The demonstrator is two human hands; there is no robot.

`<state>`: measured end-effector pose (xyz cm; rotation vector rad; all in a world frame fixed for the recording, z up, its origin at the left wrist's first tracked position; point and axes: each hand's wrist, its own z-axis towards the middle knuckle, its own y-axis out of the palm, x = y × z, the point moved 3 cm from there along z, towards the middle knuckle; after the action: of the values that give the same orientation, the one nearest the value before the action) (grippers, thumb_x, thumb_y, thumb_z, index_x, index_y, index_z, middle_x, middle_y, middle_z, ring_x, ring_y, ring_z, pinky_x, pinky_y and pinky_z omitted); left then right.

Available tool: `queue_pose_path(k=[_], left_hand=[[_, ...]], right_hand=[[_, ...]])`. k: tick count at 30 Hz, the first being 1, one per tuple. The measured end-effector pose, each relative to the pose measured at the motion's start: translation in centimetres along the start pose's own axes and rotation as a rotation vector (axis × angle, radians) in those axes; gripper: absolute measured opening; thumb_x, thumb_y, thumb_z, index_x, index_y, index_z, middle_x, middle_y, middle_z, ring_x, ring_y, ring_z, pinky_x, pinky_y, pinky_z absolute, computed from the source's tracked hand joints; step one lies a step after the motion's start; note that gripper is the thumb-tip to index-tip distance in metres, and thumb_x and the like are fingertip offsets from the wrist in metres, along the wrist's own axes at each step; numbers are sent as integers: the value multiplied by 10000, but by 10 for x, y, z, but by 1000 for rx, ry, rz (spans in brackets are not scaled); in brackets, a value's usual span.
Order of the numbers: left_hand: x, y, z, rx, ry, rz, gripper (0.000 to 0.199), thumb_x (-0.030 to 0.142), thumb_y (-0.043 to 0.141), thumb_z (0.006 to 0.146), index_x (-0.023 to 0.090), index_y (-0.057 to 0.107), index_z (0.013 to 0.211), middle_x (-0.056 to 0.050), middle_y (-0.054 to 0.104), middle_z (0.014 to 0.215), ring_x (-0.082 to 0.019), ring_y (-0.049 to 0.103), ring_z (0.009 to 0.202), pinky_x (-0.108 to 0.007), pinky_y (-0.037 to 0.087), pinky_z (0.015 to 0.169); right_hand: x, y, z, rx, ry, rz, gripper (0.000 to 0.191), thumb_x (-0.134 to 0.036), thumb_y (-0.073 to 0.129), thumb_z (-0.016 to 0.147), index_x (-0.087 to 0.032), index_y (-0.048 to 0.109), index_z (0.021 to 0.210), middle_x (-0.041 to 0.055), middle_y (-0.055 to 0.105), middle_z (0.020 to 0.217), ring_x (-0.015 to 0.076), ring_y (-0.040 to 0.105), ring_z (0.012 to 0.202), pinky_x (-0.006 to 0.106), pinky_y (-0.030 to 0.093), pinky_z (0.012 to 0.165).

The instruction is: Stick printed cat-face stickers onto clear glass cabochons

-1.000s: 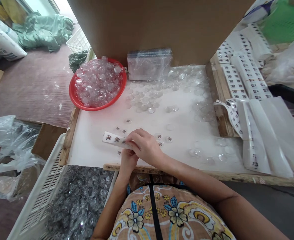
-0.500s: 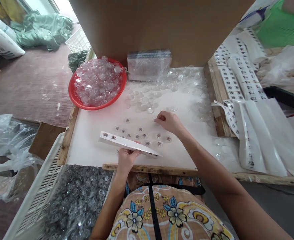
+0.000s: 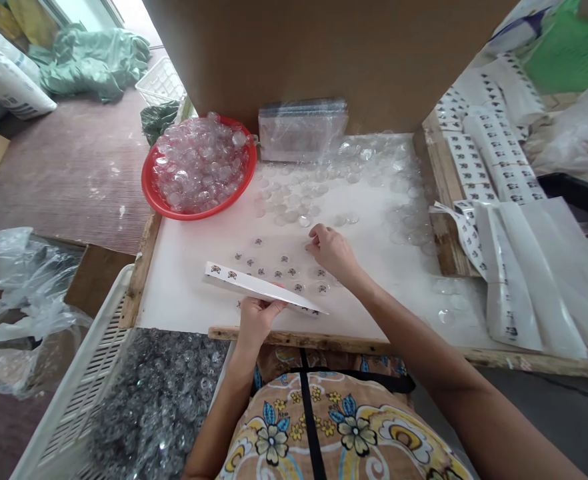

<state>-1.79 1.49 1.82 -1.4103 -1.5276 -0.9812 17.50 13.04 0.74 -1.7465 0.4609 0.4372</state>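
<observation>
A long white sticker strip [image 3: 254, 285] with small dark printed figures is pinched in my left hand [image 3: 258, 319], near the front edge of the white tabletop [image 3: 174, 287]. Beyond the strip my right hand [image 3: 333, 252] hovers low over the table, thumb and fingers pressed together; whatever is between its fingertips is too small to make out. Several clear discs bearing printed figures [image 3: 285, 259] lie between the hands and around the strip. Plain clear discs [image 3: 304, 221] are scattered farther back.
A red bowl [image 3: 194, 215] heaped with clear discs stands at the back left. Clear bags [image 3: 301, 133] lean against a large cardboard box [image 3: 314, 60]. More sticker strips [image 3: 504, 157] lie at right beyond a wooden rail [image 3: 444, 193]. A white crate [image 3: 81, 380] sits below left.
The view has shifted slightly. My right hand has moved a little to the left relative to the discs and turned slightly. My left hand still holds the strip in about the same place.
</observation>
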Motion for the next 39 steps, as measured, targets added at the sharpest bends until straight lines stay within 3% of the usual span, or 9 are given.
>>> queue_pose_path(k=[3, 6, 10, 12, 18, 22, 26, 33, 39], left_hand=[[4, 2, 1, -12, 0, 1, 236, 287, 782, 649, 154, 756, 843, -12, 698, 700, -191, 629, 697, -271, 491, 665], [7, 6, 1, -20, 1, 15, 232, 280, 773, 646, 145, 744, 832, -19, 694, 701, -185, 620, 686, -267, 477, 655], [9, 13, -1, -26, 3, 71, 145, 250, 735, 633, 127, 659, 622, 8, 584, 561, -138, 510, 568, -243, 393, 544], [9, 15, -2, -19, 5, 98, 188, 223, 699, 617, 137, 571, 511, 23, 511, 504, -113, 434, 527, -234, 332, 499], [9, 15, -2, 29, 41, 186, 143, 172, 657, 585, 157, 547, 494, 17, 509, 497, -120, 404, 546, -238, 294, 464], [10, 18, -2, 17, 48, 184, 91, 181, 680, 604, 153, 604, 563, -6, 577, 549, -146, 465, 576, -251, 348, 482], [7, 20, -3, -38, 12, 97, 154, 279, 745, 633, 141, 693, 679, -29, 658, 631, -193, 584, 647, -290, 459, 599], [-1, 13, 2, -63, -39, 30, 262, 331, 791, 652, 159, 757, 847, -49, 733, 751, -251, 672, 789, -327, 524, 713], [-1, 16, 8, -61, -39, 22, 264, 329, 803, 642, 155, 749, 834, -47, 733, 759, -243, 677, 775, -328, 534, 720]], right_hand=[[-10, -3, -5, 23, -27, 29, 321, -104, 546, 845, -166, 551, 1160, 97, 682, 945, 225, 608, 809, 305, 395, 680], [-44, -12, -22, 67, -202, 208, 173, -164, 572, 869, -169, 603, 1039, 111, 672, 1038, 216, 613, 895, 316, 434, 752], [-104, -18, -51, -120, -485, 626, 147, -236, 654, 838, -199, 623, 978, 24, 678, 930, 137, 622, 812, 250, 471, 722], [-120, -18, -60, -88, -536, 654, 66, -225, 652, 843, -196, 630, 898, 12, 665, 870, 123, 611, 769, 238, 466, 699], [-115, -8, -76, 189, -594, 429, 110, -220, 550, 922, -185, 626, 851, 49, 677, 835, 160, 602, 765, 296, 454, 714], [-112, -15, -87, 243, -684, 481, 160, -210, 503, 936, -196, 602, 811, 57, 687, 876, 171, 609, 833, 327, 468, 778], [-77, -37, -71, 159, -506, 807, 111, -284, 587, 880, -202, 575, 807, 34, 653, 831, 151, 611, 795, 293, 490, 715], [71, -38, -23, -5, 154, 787, 269, -393, 712, 727, -193, 532, 717, -22, 560, 578, 98, 488, 530, 231, 381, 512], [92, -22, -22, -79, 290, 578, 184, -338, 664, 680, -192, 554, 703, -26, 546, 545, 103, 472, 515, 220, 320, 459]])
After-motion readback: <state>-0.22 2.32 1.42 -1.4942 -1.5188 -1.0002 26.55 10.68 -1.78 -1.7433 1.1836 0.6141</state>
